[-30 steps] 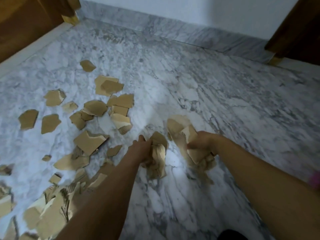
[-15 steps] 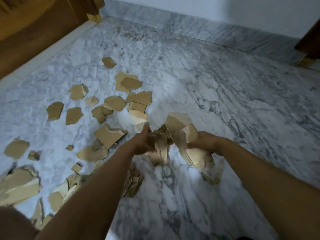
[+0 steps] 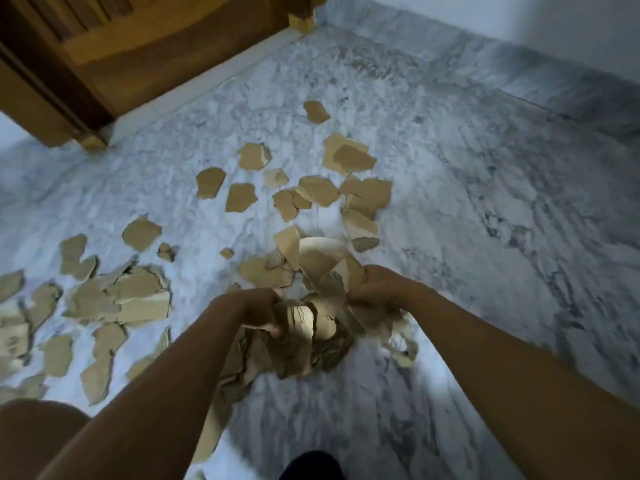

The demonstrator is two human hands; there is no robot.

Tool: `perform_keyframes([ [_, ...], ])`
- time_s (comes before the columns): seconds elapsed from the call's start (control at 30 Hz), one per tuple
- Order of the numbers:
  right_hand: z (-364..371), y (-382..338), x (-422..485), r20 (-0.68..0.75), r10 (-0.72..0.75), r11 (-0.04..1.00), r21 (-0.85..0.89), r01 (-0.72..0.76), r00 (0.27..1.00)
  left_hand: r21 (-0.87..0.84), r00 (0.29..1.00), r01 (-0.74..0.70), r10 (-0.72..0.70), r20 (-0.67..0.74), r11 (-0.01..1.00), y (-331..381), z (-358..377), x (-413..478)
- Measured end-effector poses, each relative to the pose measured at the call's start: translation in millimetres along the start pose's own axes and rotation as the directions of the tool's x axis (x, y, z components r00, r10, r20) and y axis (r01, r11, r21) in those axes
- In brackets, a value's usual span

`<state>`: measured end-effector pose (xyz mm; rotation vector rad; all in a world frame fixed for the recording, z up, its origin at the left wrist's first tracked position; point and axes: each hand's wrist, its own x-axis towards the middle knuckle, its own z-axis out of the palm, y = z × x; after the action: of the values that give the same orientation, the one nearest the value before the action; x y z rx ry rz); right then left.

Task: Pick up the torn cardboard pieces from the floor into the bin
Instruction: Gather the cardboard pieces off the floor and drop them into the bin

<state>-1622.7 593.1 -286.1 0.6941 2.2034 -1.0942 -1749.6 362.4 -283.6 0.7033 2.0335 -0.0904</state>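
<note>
The bunch of torn cardboard pieces point(image 3: 318, 308) sat squeezed between our two hands, seemingly raised a little off the marble floor point(image 3: 485, 237). Ragged flaps poked up past the knuckles and others sagged underneath.

We judged the hold a fragile one. The stack was loose and uneven and gripped only at its two sides. Sheets in the middle, or the pale scrap point(image 3: 403, 353) dangling below the right wrist, could slide out and drop if we moved fast or eased the squeeze. The bin was nowhere in view, so the carry might be long enough for that to matter.

Our left hand point(image 3: 252, 308) was clenched on the bunch's left edge, fingers curled under it. Our right hand point(image 3: 377, 289) was clenched round the right edge, folded over several sheets. Neither hand was open at all.

Many loose pieces point(image 3: 239, 197) lay scattered over the floor beyond and to the left. Some overlapped in a heap point(image 3: 117, 299) beside our left forearm, so most of the job was not yet done. A wooden door point(image 3: 138, 46) stood at the far left, and a grey skirting point(image 3: 519, 81) ran along the far wall.
</note>
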Motion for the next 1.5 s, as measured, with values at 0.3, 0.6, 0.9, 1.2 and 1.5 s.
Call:
perform_keyframes([
  [0.3,-7.1,-9.8,18.5,-0.253,-0.127,0.985,-0.143,0.093,0.959,0.001,0.951,-0.131,0.125,-0.282,0.991,-0.1,36.7,28.7],
  [0.6,17.1,-17.4,49.8,-0.194,-0.238,0.947,-0.265,0.183,0.952,-0.122,0.907,-0.152,0.089,-0.411,0.981,-30.8,3.0,21.4],
  [0.9,32.7,5.7,62.4,-0.256,-0.194,0.953,-0.279,0.119,0.947,-0.317,0.877,-0.244,0.069,-0.476,0.916,-41.8,-16.6,12.8],
  [1.2,-10.9,19.5,46.9,-0.325,-0.026,0.891,0.422,0.170,0.945,-0.645,0.914,-0.291,0.005,-0.406,0.706,-39.5,-60.6,6.2],
  [1.5,-58.3,-12.8,11.6,-0.219,-0.029,0.554,0.809,0.198,0.975,-0.753,0.875,-0.467,0.122,-0.468,0.464,47.2,-86.7,15.1],
])
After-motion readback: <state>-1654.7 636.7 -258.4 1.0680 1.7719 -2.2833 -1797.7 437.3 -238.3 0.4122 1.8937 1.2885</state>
